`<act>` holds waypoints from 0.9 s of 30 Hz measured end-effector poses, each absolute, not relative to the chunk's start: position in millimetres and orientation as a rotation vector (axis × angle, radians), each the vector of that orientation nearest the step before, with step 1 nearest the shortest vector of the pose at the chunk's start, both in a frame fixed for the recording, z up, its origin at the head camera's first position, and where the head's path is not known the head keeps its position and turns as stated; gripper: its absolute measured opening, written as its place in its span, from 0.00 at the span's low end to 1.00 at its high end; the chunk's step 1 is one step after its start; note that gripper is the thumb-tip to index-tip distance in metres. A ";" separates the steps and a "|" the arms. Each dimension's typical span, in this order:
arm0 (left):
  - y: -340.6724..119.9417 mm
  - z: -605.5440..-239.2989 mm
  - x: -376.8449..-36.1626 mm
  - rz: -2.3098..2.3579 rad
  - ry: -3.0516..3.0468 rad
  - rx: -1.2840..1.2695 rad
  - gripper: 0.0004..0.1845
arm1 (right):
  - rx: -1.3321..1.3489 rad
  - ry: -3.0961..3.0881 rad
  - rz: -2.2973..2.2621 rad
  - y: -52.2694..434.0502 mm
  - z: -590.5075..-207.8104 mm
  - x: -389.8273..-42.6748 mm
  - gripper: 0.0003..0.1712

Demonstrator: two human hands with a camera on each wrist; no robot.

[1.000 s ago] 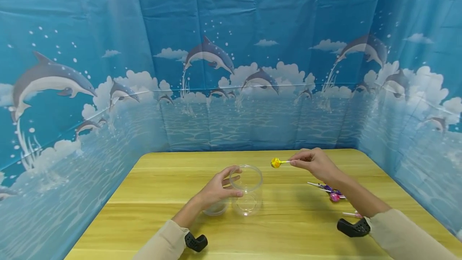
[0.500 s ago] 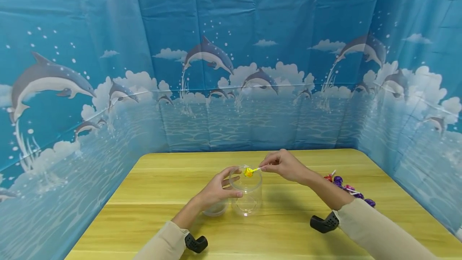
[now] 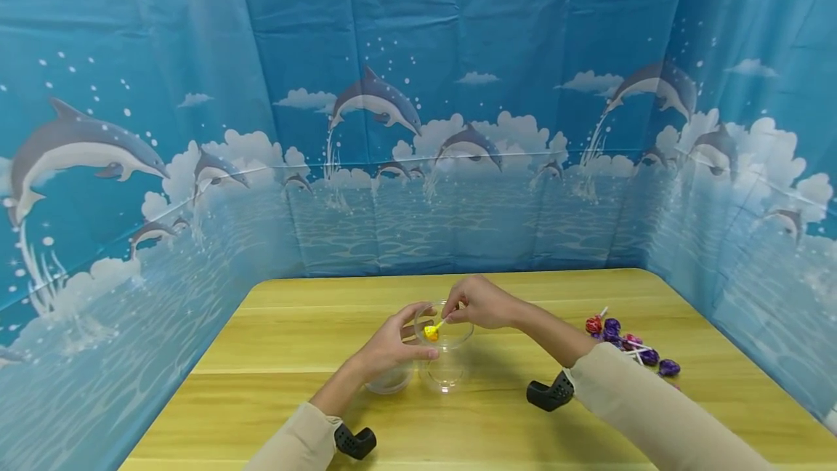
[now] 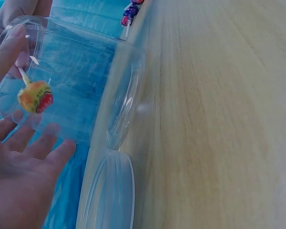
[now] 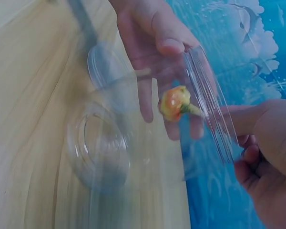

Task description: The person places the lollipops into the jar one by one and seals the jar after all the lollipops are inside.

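A clear plastic jar (image 3: pixel 447 355) stands upright on the wooden table (image 3: pixel 275 355). My left hand (image 3: pixel 392 346) grips its side, thumb and fingers curled round the wall (image 4: pixel 62 90). My right hand (image 3: pixel 480 304) pinches the white stick of a yellow lollipop (image 3: pixel 431 333) at the jar's rim. The candy head (image 4: pixel 34 96) hangs inside the jar's mouth, clear of the bottom (image 5: pixel 174 102). A clear lid (image 3: pixel 391 381) lies flat on the table just left of the jar, under my left hand (image 4: pixel 107 195).
A heap of several wrapped lollipops (image 3: pixel 624 344), purple and red, lies at the table's right side. Blue dolphin-print curtains (image 3: pixel 418 115) wall the table at the back and on both sides. Black wrist mounts (image 3: pixel 549 395) sit on both forearms.
My right hand has carried the yellow lollipop leftward from above the table's right half to the jar, and lowered its head into the mouth. My left hand stayed on the jar.
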State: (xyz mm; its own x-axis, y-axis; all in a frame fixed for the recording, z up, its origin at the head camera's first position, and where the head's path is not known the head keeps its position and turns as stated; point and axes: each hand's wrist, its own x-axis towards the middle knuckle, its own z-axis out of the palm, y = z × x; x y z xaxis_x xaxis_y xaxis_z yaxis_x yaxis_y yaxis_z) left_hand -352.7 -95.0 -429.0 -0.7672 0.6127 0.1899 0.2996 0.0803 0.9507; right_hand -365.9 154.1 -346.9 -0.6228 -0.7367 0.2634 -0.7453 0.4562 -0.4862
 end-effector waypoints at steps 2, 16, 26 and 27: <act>-95.3 -429.1 -353.2 1.751 2.089 0.917 0.43 | 1.392 -2.662 0.832 148.9 -346.9 -367.7 0.04; -97.8 -429.5 -354.8 1.795 2.016 0.902 0.42 | 1.506 -2.585 0.502 117.4 -346.5 -363.8 0.04; -97.7 -428.6 -353.4 1.771 2.060 0.906 0.41 | 1.581 -2.608 0.552 106.9 -349.1 -365.1 0.10; -97.6 -428.8 -353.3 1.770 2.060 0.905 0.41 | 1.589 -2.602 0.556 106.8 -349.6 -365.5 0.10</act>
State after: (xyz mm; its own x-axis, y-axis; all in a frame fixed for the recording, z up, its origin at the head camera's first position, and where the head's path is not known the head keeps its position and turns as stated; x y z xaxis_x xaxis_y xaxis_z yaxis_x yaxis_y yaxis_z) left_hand -353.3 -97.6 -428.8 -0.7656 0.6160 0.1854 0.2761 0.0544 0.9596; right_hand -365.5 106.8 -349.6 -0.4734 -0.8530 0.2196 -0.8683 0.4100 -0.2792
